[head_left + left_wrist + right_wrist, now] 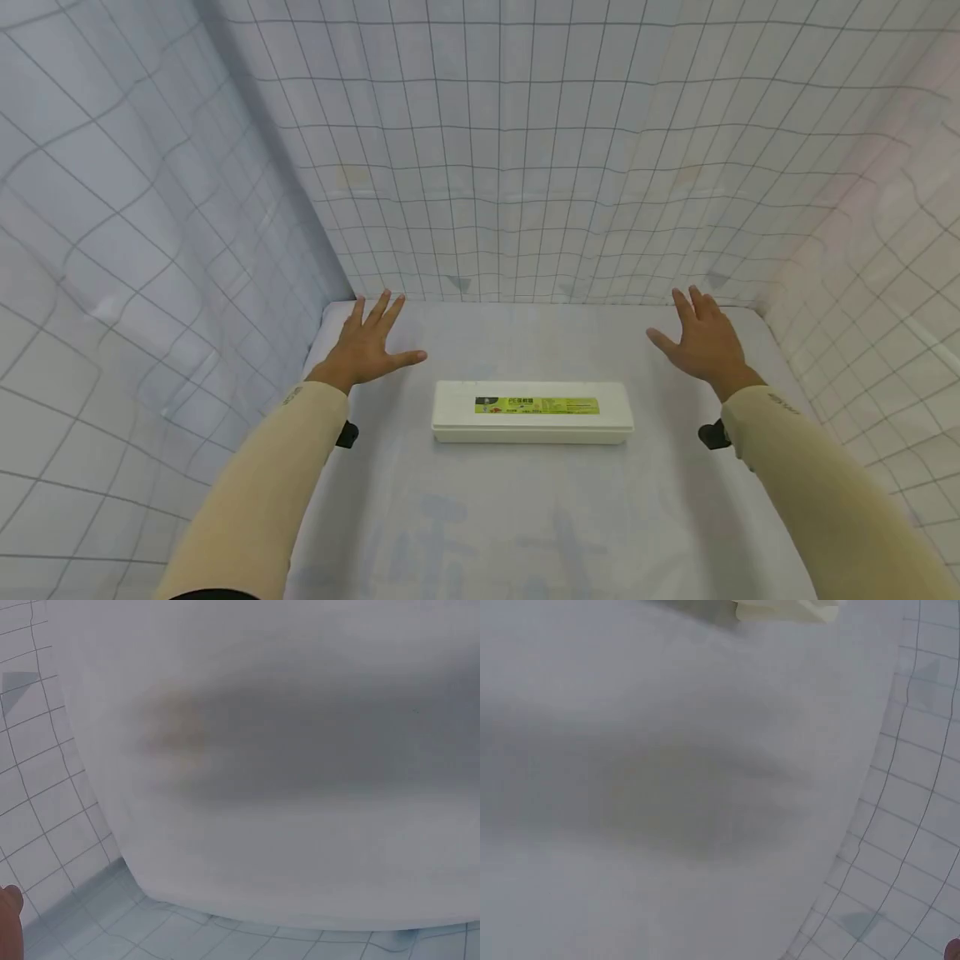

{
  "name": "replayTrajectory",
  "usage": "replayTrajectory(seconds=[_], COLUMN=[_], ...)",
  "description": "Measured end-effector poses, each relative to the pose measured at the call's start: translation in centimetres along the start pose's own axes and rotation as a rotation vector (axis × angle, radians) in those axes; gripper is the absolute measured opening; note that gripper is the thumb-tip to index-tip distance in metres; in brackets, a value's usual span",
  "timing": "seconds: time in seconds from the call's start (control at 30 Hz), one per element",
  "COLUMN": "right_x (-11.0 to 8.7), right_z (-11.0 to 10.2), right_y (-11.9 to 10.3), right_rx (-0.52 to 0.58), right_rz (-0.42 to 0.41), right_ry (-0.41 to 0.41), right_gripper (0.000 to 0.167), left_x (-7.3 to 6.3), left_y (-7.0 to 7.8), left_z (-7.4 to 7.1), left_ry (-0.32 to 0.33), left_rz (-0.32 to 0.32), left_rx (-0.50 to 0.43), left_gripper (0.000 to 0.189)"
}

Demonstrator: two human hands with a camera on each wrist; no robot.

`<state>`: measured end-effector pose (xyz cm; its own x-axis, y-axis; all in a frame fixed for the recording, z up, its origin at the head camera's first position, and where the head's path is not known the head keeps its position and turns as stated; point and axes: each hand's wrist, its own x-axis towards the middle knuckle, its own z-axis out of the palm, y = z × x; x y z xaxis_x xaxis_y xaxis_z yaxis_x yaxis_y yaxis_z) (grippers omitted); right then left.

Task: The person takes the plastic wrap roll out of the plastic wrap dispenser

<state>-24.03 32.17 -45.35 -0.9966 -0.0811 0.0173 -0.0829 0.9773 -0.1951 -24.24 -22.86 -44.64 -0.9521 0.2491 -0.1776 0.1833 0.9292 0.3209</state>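
Observation:
A long white box [532, 412] with a green printed label lies in the middle of the white table, its long side running left to right. To its left and a little farther back, my left hand [363, 346] is held with fingers spread and nothing in it. My right hand [705, 342] hovers on the other side, fingers extended, also holding nothing. Neither hand touches the box. In the right wrist view a pale corner of the box [787, 609] shows at the top. Only a bit of finger [9, 922] appears in the left wrist view.
White cloth walls with a grid pattern [495, 167] close in the back and both sides of the white table [480, 500]. Dark shadows of the arms fall on the tabletop. A small black wrist device [715, 435] hangs below the right sleeve.

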Motion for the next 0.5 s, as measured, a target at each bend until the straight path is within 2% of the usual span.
replayTrajectory(seconds=[0.33,0.5], right_x=[0.2,0.3], right_z=[0.3,1.2], right_y=[-3.3,-5.1], right_rx=[-0.015,-0.029], right_rz=[-0.084,-0.113], right_ry=[-0.030,-0.038], right_gripper=[0.092,0.093], left_x=[-0.2,-0.5], left_y=[0.1,0.4], left_z=[1.3,1.7], left_ry=[-0.018,-0.040], left_rz=[0.013,0.018], left_rx=[-0.031,-0.081], left_gripper=[0.115,0.113])
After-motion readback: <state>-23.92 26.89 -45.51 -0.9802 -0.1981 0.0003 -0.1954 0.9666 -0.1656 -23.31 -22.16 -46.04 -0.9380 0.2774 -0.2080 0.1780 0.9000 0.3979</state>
